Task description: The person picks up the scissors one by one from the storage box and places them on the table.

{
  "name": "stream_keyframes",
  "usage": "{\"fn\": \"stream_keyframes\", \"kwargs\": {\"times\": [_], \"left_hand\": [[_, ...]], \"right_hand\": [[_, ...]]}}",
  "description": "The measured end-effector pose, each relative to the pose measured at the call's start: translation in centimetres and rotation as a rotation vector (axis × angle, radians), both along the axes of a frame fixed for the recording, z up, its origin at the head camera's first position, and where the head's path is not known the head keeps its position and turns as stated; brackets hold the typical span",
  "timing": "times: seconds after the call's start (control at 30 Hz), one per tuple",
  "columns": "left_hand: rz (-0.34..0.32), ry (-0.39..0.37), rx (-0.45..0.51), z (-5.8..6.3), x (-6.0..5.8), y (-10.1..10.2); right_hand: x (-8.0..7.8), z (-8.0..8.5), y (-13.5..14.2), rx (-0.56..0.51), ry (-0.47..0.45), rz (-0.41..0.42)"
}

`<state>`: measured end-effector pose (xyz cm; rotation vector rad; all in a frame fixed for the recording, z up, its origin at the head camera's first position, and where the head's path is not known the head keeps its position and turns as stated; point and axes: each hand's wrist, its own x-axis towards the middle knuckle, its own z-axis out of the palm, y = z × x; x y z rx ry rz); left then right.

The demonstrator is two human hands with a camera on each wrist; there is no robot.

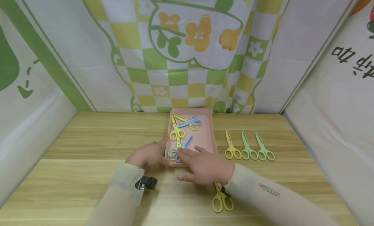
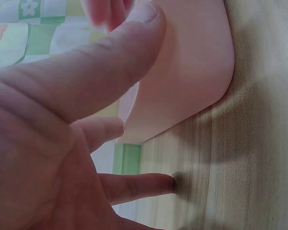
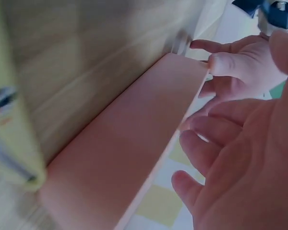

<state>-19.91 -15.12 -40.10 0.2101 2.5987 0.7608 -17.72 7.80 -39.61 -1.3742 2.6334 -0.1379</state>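
A pink tray point(image 1: 205, 135) holds several yellow and blue safety scissors. My left hand point(image 1: 149, 153) is at its near left corner, thumb at the rim and the other fingers spread along the outer left side; one fingertip meets the tabletop in the left wrist view. Over the tray's near edge reaches my right hand point(image 1: 205, 167), its fingertips above the handles of blue scissors point(image 1: 188, 141), which cross yellow scissors point(image 1: 179, 142). Whether those fingertips touch the handles is hidden. In the right wrist view its fingers are loosely bent, with nothing seen gripped.
Right of the tray, yellow scissors point(image 1: 230, 146) and two green pairs, one at the middle point(image 1: 246, 146) and the other at the end point(image 1: 263, 147), lie in a row. More yellow scissors point(image 1: 219, 197) lie partly under my right wrist. A patterned curtain point(image 1: 187, 83) hangs behind the table.
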Motion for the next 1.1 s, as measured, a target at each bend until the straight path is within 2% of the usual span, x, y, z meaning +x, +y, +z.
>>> {"fn": "stream_keyframes", "kwargs": {"times": [0.2, 0.4, 0.53, 0.6, 0.67, 0.73, 0.87, 0.9, 0.97, 1.1], "left_hand": [[-0.008, -0.005, -0.007, -0.1, -0.1, 0.2], [-0.007, 0.001, -0.020, -0.3, -0.1, 0.4], [-0.008, 0.008, -0.021, -0.2, 0.0, 0.3], [-0.007, 0.005, -0.011, -0.2, 0.0, 0.2], [-0.004, 0.000, -0.004, -0.3, 0.0, 0.2], [-0.002, -0.003, 0.002, -0.3, 0.0, 0.1], [0.000, -0.003, 0.002, -0.4, 0.0, 0.0], [0.000, 0.000, 0.003, -0.4, 0.0, 0.0], [0.000, 0.003, 0.003, -0.3, -0.1, 0.0], [0.001, 0.004, 0.007, -0.2, 0.0, 0.0]], "right_hand": [[-0.7, -0.3, -1.6, 0.078, -0.063, 0.003], [-1.3, -0.2, -1.2, 0.121, -0.037, -0.078], [-1.9, -0.3, -0.8, 0.157, -0.051, -0.086], [-2.5, -0.3, -0.5, 0.150, -0.068, -0.092], [-3.3, 0.0, -0.3, 0.096, -0.089, -0.129], [-4.3, 0.4, 0.1, 0.006, -0.114, -0.235], [-6.5, 1.0, 0.9, -0.147, -0.187, -0.532], [-6.9, 1.1, 1.0, -0.146, -0.201, -0.607], [-7.6, 1.1, 1.1, -0.100, -0.209, -0.686], [-8.1, 0.9, 0.7, 0.035, -0.143, -0.728]]}}
